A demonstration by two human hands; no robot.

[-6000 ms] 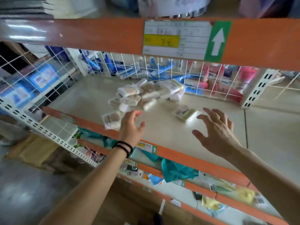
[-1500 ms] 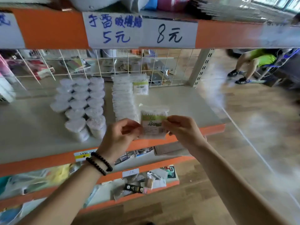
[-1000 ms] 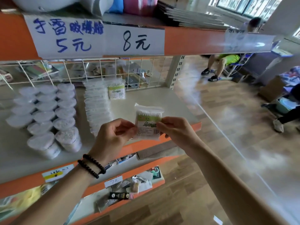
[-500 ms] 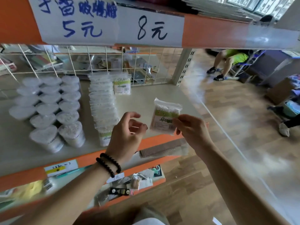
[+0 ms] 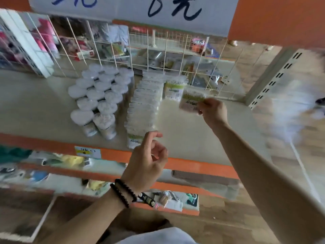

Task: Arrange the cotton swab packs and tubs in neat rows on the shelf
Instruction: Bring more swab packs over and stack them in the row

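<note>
Bright daylight, heavy motion blur, wide-angle distortion

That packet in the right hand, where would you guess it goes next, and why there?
Probably down onto the shelf just in front of the lone upright pack, starting a second row. The right hand pinches the held pack in the air beside it; the long row of packs to the left looks full to the front edge, and the left hand holds nothing.

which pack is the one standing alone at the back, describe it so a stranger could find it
Start at the cream shelf with the orange front edge, and find the long row of clear swab packs running front to back beside the white tubs. At that row's far end, by the wire grid, the lone pack stands just right of it, showing its green label face-on.
</note>
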